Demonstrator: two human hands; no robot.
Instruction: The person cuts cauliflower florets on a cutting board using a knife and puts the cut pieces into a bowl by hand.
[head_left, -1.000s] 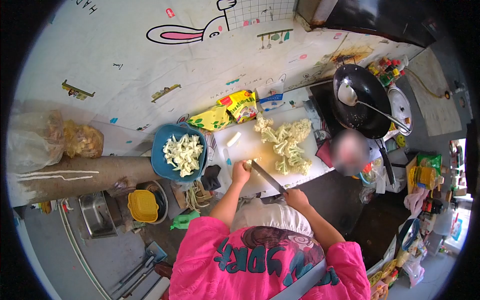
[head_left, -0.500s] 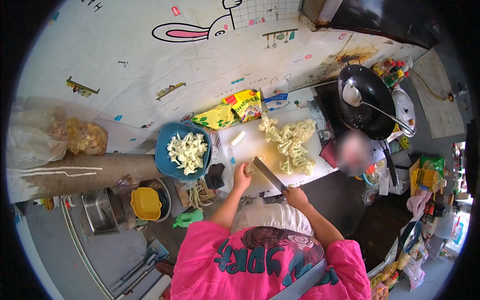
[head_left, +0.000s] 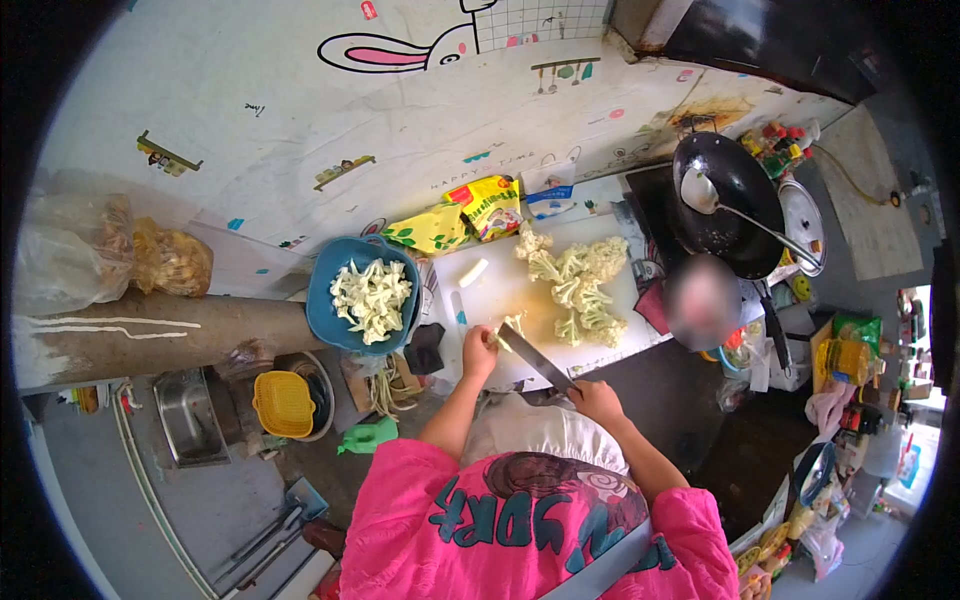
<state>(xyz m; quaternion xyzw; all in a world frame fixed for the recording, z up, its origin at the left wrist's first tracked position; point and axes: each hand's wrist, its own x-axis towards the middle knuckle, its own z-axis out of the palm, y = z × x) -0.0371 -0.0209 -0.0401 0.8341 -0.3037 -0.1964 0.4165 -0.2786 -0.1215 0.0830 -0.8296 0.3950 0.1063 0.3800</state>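
My right hand [head_left: 597,400] is closed round the handle of a kitchen knife [head_left: 540,358], its blade slanting up and left over the white cutting board [head_left: 455,340]. The blade's far end is beside a small cauliflower piece [head_left: 502,341], which my left hand [head_left: 479,352] grips at the board's near left part. My left fingers partly hide that piece. Several cut cauliflower pieces [head_left: 580,280] lie heaped on the board's right side. A pale stem piece [head_left: 473,272] rests at its upper left. Cauliflower florets [head_left: 372,300] fill a blue basket [head_left: 318,305] left of the board.
Yellow bags [head_left: 485,207] stand against the wall behind the board. To the right, a black wok [head_left: 735,235] holds a metal ladle [head_left: 700,190]. A sink [head_left: 192,415] and a yellow basket [head_left: 285,404] are at lower left. A dark cloth-like item [head_left: 425,348] lies beside the board.
The knife blade has shifted slightly down and left, closer to the cauliflower piece at my left hand. The whole view has moved a little. Both hands keep their holds.
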